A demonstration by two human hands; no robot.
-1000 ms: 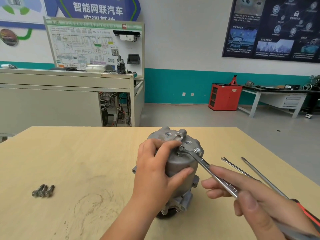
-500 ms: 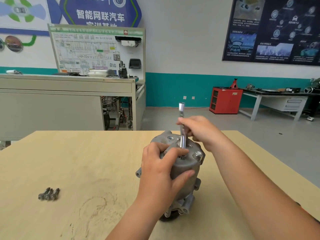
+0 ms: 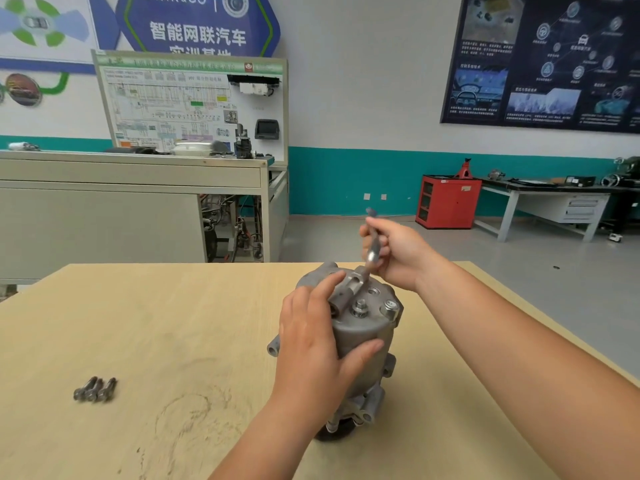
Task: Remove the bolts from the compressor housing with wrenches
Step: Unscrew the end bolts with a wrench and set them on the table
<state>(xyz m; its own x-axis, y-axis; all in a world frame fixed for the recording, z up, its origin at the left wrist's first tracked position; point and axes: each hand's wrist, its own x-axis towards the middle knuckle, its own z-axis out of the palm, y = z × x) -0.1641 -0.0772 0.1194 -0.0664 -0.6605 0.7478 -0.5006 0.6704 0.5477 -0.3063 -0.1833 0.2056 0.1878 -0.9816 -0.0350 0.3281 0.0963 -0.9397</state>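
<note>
While the left hand [image 3: 311, 344] clasps the housing [image 3: 367, 336] upright on the counter [image 3: 166, 323], the right hand [image 3: 398, 254], just beyond it, grips the wrench [image 3: 372, 247] near-vertical, tip down behind the raised bolt [image 3: 360, 306].

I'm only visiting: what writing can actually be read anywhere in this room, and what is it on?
"智能网联汽车": large white characters on the blue wall sign.
"LYNK&CO": top edge of the same sign, cut off by the frame, so not certain.
Second line of that sign: half hidden behind the white wiring board, unreadable.
Wiring board print: too small.
Dark poster: too small and blurred.
Wrench, compressor housing: no legible marks.
</note>
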